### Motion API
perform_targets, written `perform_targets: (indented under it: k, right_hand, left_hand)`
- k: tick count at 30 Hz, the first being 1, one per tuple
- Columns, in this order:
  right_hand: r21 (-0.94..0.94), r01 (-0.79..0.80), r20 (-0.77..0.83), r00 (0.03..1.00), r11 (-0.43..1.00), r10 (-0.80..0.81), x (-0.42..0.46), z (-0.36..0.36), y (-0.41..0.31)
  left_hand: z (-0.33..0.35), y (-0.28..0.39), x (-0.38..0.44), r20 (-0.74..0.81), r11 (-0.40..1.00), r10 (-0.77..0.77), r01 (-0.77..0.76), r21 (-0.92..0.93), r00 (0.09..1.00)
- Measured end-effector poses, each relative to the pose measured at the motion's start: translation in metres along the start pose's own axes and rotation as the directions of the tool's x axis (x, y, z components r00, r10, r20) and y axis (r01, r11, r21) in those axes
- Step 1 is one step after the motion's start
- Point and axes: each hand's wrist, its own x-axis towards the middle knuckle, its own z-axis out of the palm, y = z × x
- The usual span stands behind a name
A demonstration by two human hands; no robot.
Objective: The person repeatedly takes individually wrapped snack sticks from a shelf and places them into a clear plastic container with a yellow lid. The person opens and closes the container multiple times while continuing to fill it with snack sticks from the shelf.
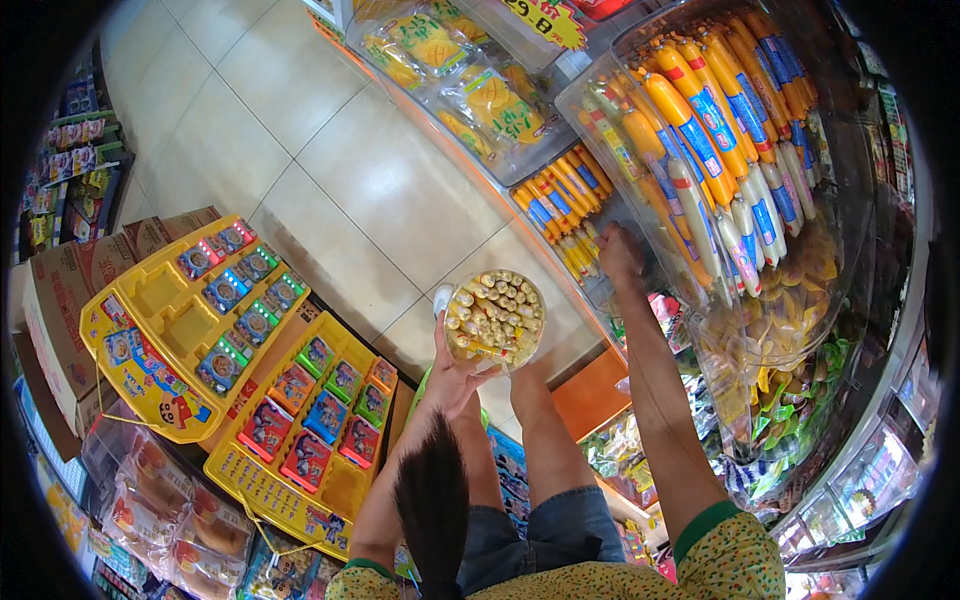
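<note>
My left hand (457, 375) holds a round clear plastic tub (495, 321) from its near left side. Many small wrapped sausage-like sticks fill the tub, most with their ends up, and one yellow-wrapped stick lies across them near the lower rim. My right hand (621, 253) reaches to a clear shelf bin (600, 289), its fingers bent beside small yellow-wrapped sticks (576, 251). Whether its fingers hold a stick cannot be seen. Just behind them lie orange-wrapped sausages (562, 191) with blue labels.
Large orange and white sausages (697, 112) fill a clear bin at the right. Bagged yellow snacks (495, 105) lie in a bin at the top. Yellow toy display trays (300, 427) and cardboard boxes (67, 315) stand at the left. A tiled floor (337, 172) lies between the displays.
</note>
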Motion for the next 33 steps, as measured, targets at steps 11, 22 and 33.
perform_targets:
  k: [11,22,33]
  right_hand:
    - [0.326,0.757,-0.130,0.629,0.566,-0.766,-0.142,-0.098,-0.140]
    - [-0.073,0.878,-0.159,0.458,0.473,-0.875,-0.159,-0.036,-0.116]
    - [-0.058,0.723,-0.055,0.686,0.688,-0.725,-0.175,-0.049,-0.121]
  left_hand:
    - [-0.002,0.000,0.008,0.009,0.988,-0.036,0.035,0.148,0.999]
    - [0.014,-0.001,-0.003,0.067,0.954,-0.066,0.043,0.295,0.996]
    - [0.009,-0.023,0.012,-0.044,0.766,0.191,-0.121,0.631,0.981]
